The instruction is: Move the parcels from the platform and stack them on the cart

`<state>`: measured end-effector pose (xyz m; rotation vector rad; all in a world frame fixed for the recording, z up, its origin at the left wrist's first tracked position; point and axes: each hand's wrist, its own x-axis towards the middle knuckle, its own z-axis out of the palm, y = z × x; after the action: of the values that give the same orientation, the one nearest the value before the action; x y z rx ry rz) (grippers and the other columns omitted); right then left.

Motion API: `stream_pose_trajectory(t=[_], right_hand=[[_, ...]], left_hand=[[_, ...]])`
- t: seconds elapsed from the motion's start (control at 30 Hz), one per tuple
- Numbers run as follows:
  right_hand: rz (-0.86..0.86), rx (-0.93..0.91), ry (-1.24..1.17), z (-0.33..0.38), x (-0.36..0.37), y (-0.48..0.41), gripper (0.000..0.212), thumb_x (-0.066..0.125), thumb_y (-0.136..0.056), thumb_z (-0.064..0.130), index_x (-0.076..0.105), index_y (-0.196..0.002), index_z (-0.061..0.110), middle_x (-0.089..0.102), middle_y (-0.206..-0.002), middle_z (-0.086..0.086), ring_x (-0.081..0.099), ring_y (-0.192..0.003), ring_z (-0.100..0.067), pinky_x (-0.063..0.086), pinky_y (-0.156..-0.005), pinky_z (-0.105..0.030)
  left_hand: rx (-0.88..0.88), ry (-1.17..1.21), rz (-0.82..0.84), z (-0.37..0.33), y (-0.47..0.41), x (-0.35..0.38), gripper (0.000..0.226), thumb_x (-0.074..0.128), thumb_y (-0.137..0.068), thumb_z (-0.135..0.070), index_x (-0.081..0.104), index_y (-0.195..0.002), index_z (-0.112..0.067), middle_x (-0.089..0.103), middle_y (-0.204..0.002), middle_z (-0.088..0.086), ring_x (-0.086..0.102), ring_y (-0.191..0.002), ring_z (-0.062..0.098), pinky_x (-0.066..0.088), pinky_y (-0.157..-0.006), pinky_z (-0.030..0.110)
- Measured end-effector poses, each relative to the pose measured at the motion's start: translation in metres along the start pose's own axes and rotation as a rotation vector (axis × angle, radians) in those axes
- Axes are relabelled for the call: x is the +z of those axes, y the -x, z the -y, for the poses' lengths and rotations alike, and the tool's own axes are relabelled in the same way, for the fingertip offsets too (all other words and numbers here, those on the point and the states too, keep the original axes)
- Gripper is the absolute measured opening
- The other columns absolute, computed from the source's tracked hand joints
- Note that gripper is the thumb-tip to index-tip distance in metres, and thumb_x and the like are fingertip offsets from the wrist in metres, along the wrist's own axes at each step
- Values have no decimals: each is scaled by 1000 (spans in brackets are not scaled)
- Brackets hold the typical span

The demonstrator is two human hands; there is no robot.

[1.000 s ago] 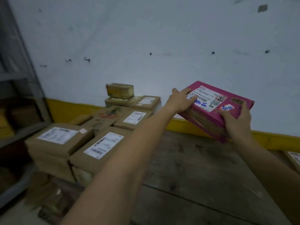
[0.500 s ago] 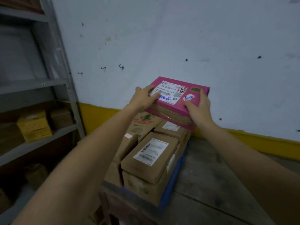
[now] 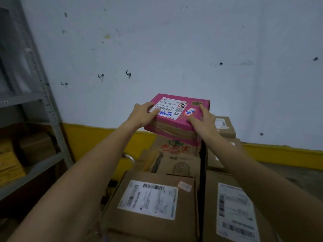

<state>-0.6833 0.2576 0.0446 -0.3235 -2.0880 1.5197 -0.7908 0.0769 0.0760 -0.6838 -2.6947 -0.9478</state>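
Observation:
I hold a pink parcel [image 3: 176, 119] with a white shipping label between both hands, above the far end of a stack of brown parcels. My left hand [image 3: 142, 114] grips its left edge, thumb on the label. My right hand [image 3: 202, 117] grips its right front corner. Directly under it lies a brown carton with red print [image 3: 176, 152]; whether the pink parcel touches it I cannot tell. Two labelled brown parcels fill the foreground, one at the centre [image 3: 153, 203] and one at the right [image 3: 234, 212]. The cart under the stack is hidden.
A grey metal shelf rack [image 3: 43, 105] with yellow and brown boxes stands at the left. The white wall with a yellow base stripe [image 3: 283, 154] runs close behind the stack. More brown parcels [image 3: 223, 126] sit at the far right of the stack.
I have turned left from the wooden platform and come close to the parcel stack. The pink parcel, carried in both hands, now hovers low over the far carton.

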Motion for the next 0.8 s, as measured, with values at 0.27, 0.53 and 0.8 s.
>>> stream_pose_trajectory(t=[0.27, 0.53, 0.8], right_hand=[[48, 131, 72, -49, 24, -36, 69, 58, -90, 31, 21, -148, 26, 30, -148, -11, 45, -125, -27, 47, -100, -42], [182, 255, 99, -91, 39, -68, 52, 51, -94, 24, 35, -143, 24, 40, -142, -12, 54, -110, -21, 50, -81, -26], [125, 184, 260, -110, 34, -94, 49, 51, -95, 28, 39, -141, 17, 43, -140, -14, 52, -116, -25, 46, -93, -31]], left_hand=[[-30, -27, 164, 51, -37, 53, 58, 46, -93, -48, 40, -142, -17, 42, -142, 20, 43, -128, 36, 35, -106, 38], [-112, -11, 175, 83, -46, 105, 67, 47, -89, -55, 38, -142, -15, 44, -139, 17, 44, -126, 31, 40, -101, 38], [-85, -70, 175, 69, -70, 118, 72, 46, -86, -62, 36, -142, -18, 40, -129, 17, 55, -112, 33, 47, -92, 36]])
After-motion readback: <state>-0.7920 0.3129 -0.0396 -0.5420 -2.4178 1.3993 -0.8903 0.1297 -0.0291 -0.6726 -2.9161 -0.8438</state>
